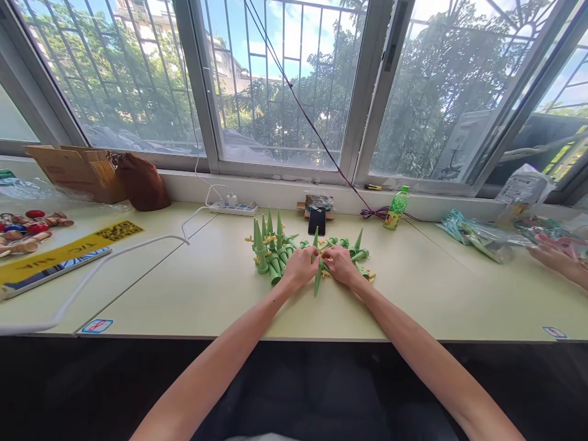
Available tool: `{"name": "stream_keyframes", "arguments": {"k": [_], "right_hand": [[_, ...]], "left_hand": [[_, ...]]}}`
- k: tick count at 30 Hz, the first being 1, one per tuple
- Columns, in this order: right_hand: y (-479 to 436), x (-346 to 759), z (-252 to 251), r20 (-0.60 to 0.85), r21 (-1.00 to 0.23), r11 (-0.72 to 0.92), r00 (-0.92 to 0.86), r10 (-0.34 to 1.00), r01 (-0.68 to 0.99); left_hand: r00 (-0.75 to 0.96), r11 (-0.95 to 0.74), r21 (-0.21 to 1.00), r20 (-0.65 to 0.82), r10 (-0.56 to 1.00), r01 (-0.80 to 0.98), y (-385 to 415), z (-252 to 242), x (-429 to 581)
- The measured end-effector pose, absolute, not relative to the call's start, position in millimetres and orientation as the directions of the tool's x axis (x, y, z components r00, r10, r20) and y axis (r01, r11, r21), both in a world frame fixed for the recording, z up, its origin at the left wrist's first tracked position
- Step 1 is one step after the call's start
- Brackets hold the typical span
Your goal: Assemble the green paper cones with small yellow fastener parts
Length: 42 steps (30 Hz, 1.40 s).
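Observation:
My left hand [301, 266] is closed with its fingertips around a green pointed cone [318, 283], whose tip points toward me. Right beside it, my right hand [340, 264] is pinched at the cone's upper end; its fingers hide what they grip. To the left of my hands, several green cones [261, 251] stand upright, with small yellow pieces attached to some. More green pieces [275, 269] lie on their sides near them. Beyond my right hand are another upright cone [358, 239] and loose green parts, with yellow pieces [369, 275] close by.
Behind the parts lies a black phone [316, 222]. A green-capped bottle [396, 208] and a power strip [233, 209] stand near the window. At left are a brown pouch [141, 182], wooden toys and a white cable [114, 248]. Another person's hand [558, 260] reaches among bagged items at right.

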State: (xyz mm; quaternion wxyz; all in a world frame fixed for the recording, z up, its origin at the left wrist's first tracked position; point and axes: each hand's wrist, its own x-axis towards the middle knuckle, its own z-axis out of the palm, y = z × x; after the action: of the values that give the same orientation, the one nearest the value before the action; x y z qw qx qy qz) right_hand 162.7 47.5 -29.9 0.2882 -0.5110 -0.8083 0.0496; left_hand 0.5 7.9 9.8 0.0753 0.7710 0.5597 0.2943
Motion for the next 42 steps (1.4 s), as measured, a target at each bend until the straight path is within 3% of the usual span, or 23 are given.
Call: {"name": "stream_keyframes", "arguments": {"k": [9, 17, 26, 42], "right_hand": [[45.7, 162.0, -28.1, 0.489, -0.406, 0.493, -0.273, 0.828, 0.769], [36.4, 155.0, -15.3, 0.672, -0.497, 0.637, -0.203, 0.712, 0.589], [28.5, 150.5, -10.1, 0.678, -0.555, 0.685, -0.220, 0.701, 0.472], [29.0, 149.8, -11.5, 0.666, -0.594, 0.666, -0.189, 0.722, 0.451]], "left_hand": [[0.199, -0.375, 0.464, 0.384, 0.901, 0.803, 8.1, 10.2, 0.7], [0.215, -0.399, 0.469, 0.399, 0.891, 0.788, 10.0, 8.8, 0.1], [0.234, -0.426, 0.475, 0.411, 0.881, 0.770, 9.8, 8.8, -0.1], [0.250, -0.465, 0.489, 0.443, 0.861, 0.738, 12.3, 6.0, 0.5]]}}
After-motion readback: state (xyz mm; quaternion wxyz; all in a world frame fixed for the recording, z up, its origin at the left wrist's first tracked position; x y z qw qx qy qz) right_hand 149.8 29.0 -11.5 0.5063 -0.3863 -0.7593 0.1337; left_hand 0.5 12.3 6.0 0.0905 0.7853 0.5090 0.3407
